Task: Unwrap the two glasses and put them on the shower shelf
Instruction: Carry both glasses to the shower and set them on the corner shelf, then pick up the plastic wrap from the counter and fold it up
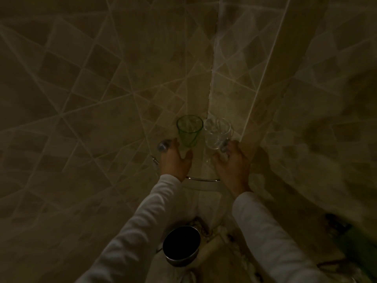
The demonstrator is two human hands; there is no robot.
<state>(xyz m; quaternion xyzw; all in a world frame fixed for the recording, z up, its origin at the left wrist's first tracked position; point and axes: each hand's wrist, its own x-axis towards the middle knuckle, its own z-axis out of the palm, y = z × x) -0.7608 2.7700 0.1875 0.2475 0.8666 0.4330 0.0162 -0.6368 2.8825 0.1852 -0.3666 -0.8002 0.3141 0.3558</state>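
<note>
In dim light, a green glass (189, 130) stands upright at the back of a clear corner shower shelf (203, 179) with a metal front rail. My left hand (175, 162) is at the base of the green glass, thumb and fingers around its foot. A clear glass with a handle (217, 133) stands beside it on the right, close to the wall corner. My right hand (232, 164) grips the clear glass low down, at its handle side. No wrapping is visible on either glass.
Tiled walls meet in the corner behind the shelf. A round metal fixing (163, 146) holds the shelf on the left wall. Below, a dark metal pot (181, 245) sits on the floor. Something green (359, 246) lies at the lower right.
</note>
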